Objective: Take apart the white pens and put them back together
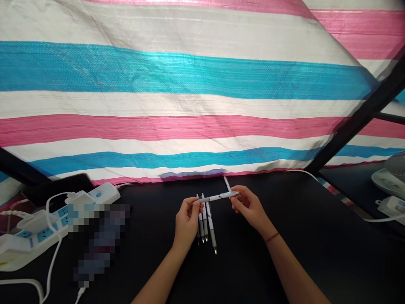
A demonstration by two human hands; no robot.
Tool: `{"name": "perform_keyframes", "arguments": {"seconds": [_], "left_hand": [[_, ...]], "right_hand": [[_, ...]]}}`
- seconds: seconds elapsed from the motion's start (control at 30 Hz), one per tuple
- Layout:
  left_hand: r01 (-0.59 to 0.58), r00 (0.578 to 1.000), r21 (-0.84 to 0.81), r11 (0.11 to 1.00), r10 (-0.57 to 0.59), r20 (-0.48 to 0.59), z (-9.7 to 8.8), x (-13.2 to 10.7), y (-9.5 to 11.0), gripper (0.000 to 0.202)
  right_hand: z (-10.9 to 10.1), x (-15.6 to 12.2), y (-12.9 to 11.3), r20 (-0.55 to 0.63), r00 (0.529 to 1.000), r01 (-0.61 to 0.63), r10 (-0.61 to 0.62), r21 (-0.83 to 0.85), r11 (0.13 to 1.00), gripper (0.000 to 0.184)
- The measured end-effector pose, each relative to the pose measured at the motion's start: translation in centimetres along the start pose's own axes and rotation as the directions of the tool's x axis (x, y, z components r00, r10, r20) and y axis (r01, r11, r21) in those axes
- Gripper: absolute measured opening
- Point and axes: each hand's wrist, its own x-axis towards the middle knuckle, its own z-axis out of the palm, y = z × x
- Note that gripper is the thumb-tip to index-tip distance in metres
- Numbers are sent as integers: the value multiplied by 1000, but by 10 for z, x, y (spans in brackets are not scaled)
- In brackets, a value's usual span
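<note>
Between my two hands a white pen [218, 197] is held level above the black tabletop. My left hand [189, 217] pinches its grey grip end, and my right hand [248, 203] pinches the clip end. Below it several white pens with grey grips [211, 228] lie side by side, tips toward me; my left hand partly covers them. Another white pen [227, 183] lies behind my right fingers, its lower part hidden.
A white power strip [104, 193] with plugs and cables runs along the left. A blurred-out object [103, 245] with a white cable lies beside it. Striped sheeting [190, 76] hangs behind the black table [152, 211]. A fan [389, 177] stands at right.
</note>
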Motion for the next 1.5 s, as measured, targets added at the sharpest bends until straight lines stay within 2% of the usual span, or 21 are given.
{"name": "perform_keyframes", "arguments": {"seconds": [0.1, 0.2, 0.23, 0.3, 0.37, 0.43, 0.6, 0.7, 0.8, 0.9, 1.1, 1.23, 1.37, 1.5], "left_hand": [[-14, 1000, 39, 999, 13, 6, -2, 0, 0, 25], [-27, 999, 60, 998, 25, 25, -2, 0, 1, 23], [-29, 999, 57, 998, 28, 33, -1, -1, 1, 23], [-27, 999, 39, 999, 25, 46, 0, -1, 2, 22], [-12, 998, 21, 1000, 11, 54, 1, -1, 3, 22], [2, 998, 18, 1000, -4, 64, 2, -1, 5, 22], [-30, 994, 102, 994, 18, 110, -1, -4, 12, 20], [-51, 991, 147, 988, 31, 133, 0, -9, 18, 18], [-84, 983, 196, 977, 49, 178, 3, -16, 24, 15], [-148, 951, 264, 953, 64, 303, 10, -28, 29, 9], [-149, 912, 296, 944, 15, 410, 23, -48, 35, 2], [-75, 880, 263, 962, -60, 471, 24, -49, 39, 28], [0, 879, 261, 965, -124, 460, 24, -48, 39, 35], [42, 886, 201, 979, -130, 444, 24, -46, 37, 34]], "right_hand": [[1, -2, -2, 35, 999, 1, 2, -84, 996, 24], [2, -2, -2, 9, 1000, 15, -14, -143, 990, 37], [3, -2, -2, 1, 1000, 16, -16, -129, 992, 38], [3, -1, -2, 4, 1000, 8, -8, -46, 999, 26], [4, -1, -3, 26, 1000, -9, 8, 27, 1000, 32], [4, -1, -3, 28, 999, -25, 24, 42, 999, 37], [2, 0, -1, 21, 999, -28, 28, 8, 1000, 26], [4, 1, -3, -39, 998, -35, 39, 105, 994, 26], [8, 1, -7, -131, 985, -80, 116, 253, 964, 38], [12, 0, -13, -162, 977, -83, 137, 299, 951, 52], [14, -3, -23, -49, 995, -75, 87, 207, 976, 56], [16, -7, -22, 11, 998, -68, 67, 141, 988, 48], [18, -9, -19, 53, 997, -53, 48, 99, 994, 38], [18, -11, -21, 59, 998, -37, 29, 124, 992, 40]]}}
